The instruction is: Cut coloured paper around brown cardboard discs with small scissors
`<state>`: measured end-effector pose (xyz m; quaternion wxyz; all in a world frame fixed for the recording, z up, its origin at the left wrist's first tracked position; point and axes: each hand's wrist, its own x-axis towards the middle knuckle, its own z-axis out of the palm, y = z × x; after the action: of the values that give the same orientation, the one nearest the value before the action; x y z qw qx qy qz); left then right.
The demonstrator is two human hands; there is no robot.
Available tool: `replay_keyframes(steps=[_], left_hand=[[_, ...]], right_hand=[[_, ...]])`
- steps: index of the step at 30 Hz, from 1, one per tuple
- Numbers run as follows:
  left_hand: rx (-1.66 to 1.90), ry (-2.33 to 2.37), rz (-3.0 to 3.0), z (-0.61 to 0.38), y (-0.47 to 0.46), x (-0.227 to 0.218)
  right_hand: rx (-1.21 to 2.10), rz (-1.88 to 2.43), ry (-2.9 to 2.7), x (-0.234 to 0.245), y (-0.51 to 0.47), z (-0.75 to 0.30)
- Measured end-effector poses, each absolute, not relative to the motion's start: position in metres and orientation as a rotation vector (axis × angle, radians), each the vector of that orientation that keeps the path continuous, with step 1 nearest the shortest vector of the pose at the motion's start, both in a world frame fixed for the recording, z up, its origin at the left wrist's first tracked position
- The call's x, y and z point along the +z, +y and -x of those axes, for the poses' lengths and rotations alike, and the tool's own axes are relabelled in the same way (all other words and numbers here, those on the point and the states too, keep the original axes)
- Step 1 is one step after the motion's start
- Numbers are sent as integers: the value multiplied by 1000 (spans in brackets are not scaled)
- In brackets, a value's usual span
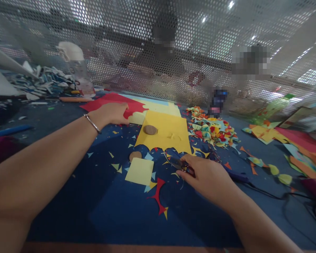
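Left forearm is nearest. Ahead, red paper lies at the curled left hand, whose grip I cannot tell. Yellow paper lies between the hands, nearer the right hand, partly closed around scissors; these point forward-left, toward its scalloped edge.

Across a dark blue counter, littered with paper scraps.
Bears, around its middle, a yellow sheet at twelve o'clock, red sheet at eleven, bottle at ten, multicoloured heap at two.
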<state>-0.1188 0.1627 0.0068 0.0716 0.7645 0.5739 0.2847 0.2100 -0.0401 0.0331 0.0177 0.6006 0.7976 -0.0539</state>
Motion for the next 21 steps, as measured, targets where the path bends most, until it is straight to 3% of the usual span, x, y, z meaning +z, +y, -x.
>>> replay_keyframes(steps=[5,13,18,21], left_hand=[[733,1860,-2372,118,153,11],[1163,1912,-2400,92,125,47],[1655,1324,-2621,61,93,64],[1663,1096,-2746,44,71,64]], right_hand=[[-173,-1873,2446,35,-40,-209],[-177,-1866,2444,36,-40,-209],[-121,-1898,2492,36,-41,-209],[-319,-2048,2621,37,-41,-211]])
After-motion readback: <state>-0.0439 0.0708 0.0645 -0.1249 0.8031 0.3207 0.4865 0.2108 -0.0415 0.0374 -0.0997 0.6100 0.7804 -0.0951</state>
